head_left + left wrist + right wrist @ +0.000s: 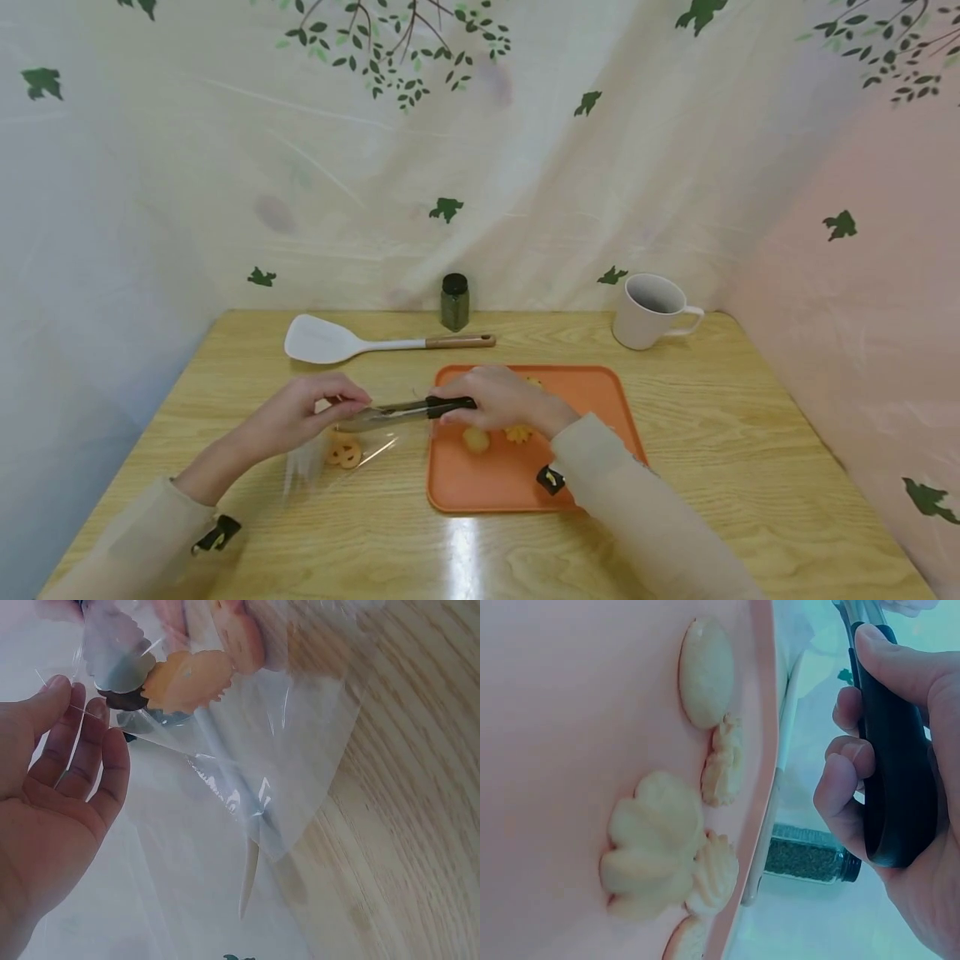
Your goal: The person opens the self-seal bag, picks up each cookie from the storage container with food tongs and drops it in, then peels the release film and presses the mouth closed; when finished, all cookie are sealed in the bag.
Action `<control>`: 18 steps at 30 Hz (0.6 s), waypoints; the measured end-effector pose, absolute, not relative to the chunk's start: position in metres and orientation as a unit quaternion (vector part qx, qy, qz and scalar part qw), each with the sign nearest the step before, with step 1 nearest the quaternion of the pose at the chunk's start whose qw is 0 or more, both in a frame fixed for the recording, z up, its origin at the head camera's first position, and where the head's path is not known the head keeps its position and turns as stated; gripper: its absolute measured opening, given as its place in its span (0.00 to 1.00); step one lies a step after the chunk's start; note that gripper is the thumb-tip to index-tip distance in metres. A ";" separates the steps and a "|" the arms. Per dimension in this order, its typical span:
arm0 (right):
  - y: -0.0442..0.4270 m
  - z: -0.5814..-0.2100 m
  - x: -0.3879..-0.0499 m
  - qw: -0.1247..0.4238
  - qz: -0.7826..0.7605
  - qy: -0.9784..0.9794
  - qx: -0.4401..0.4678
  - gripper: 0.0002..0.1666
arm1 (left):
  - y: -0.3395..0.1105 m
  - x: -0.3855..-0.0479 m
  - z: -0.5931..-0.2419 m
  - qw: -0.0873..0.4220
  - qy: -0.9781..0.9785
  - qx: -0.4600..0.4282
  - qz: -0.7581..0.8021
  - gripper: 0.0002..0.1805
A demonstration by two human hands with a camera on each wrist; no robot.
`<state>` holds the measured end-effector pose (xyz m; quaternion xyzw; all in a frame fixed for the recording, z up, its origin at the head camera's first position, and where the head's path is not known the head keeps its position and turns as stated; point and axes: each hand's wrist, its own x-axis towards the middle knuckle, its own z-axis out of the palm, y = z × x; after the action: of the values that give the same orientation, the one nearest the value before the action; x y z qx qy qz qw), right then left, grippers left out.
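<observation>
My left hand [311, 408] pinches the rim of a clear plastic bag [300, 742] between thumb and fingers. Inside the bag are a pretzel-shaped cookie [345, 452] and a scalloped-edge cookie [187, 679]. My right hand [498, 400] grips metal tongs [408, 409] by their black handles [900, 757], above the left part of an orange tray [487, 492]. The tongs' scalloped tips [127, 667] are at the bag, beside the scalloped cookie; whether they clamp it I cannot tell. Several cookies lie on the tray, among them a flower-shaped one [656, 844] and an oval one [706, 673].
Behind the bag and tray lies a white spatula [326, 340] with a wooden handle. A small black-capped jar [454, 302] stands at the table's back edge. A white mug [645, 321] is at the back right. A leaf-patterned cloth [517, 183] hangs behind the wooden table [720, 450].
</observation>
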<state>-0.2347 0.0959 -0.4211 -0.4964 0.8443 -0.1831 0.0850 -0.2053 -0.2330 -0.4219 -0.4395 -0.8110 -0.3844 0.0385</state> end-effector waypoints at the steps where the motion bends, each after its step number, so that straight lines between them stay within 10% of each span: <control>1: 0.097 -0.421 -0.235 0.082 -0.184 0.844 -0.498 0.23 | -0.233 -0.205 -0.422 0.039 -0.810 -0.440 -0.385 0.13; 18: 0.120 -0.414 -0.231 0.103 -0.202 0.856 -0.464 0.13 | -0.232 -0.204 -0.421 0.044 -0.819 -0.425 -0.382 0.14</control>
<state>-0.2306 0.1198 -0.4140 -0.4642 0.8562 -0.2021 0.1029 -0.2044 -0.2319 -0.4209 -0.4253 -0.8192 -0.3822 0.0441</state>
